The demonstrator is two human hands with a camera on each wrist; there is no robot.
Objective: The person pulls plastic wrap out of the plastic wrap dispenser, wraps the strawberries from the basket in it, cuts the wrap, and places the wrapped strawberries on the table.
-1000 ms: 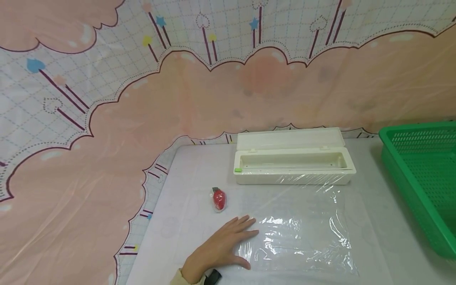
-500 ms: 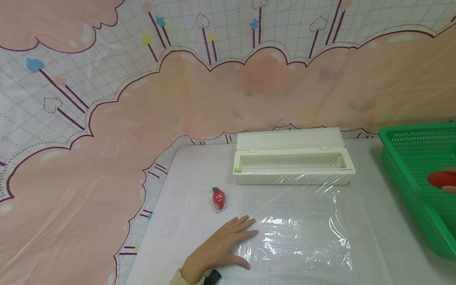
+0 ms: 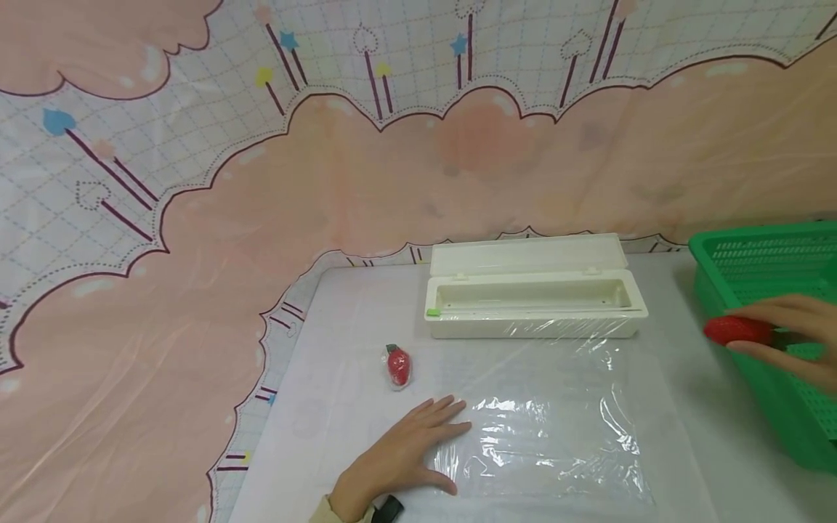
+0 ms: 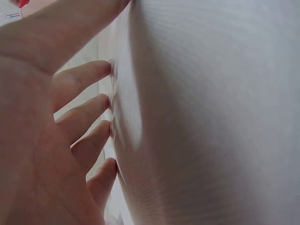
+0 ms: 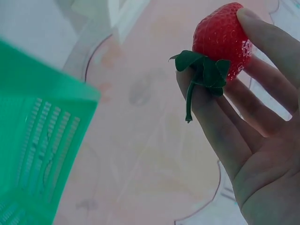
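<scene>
My left hand (image 3: 408,454) lies with spread fingers on the left edge of a sheet of clear plastic wrap (image 3: 536,428) on the table. In the left wrist view its fingertips (image 4: 104,102) touch the surface. Over the left rim of the green basket, my right hand (image 3: 801,338) pinches a red strawberry (image 3: 735,330) between thumb and fingers. Green leaves and a stem (image 5: 190,101) show on the strawberry in the right wrist view. The wrap runs up to a white wrap dispenser box (image 3: 536,327) whose lid stands open.
A second strawberry (image 3: 398,367), wrapped in clear film, lies left of the wrap. The green basket (image 3: 745,392) stands at the table's right side. A patterned cloth (image 3: 405,181) hangs behind the white table (image 3: 340,327).
The right hand has come into view from the right, carrying the strawberry leftward over the basket's rim. The left hand stays in place on the wrap. The head view has shifted slightly.
</scene>
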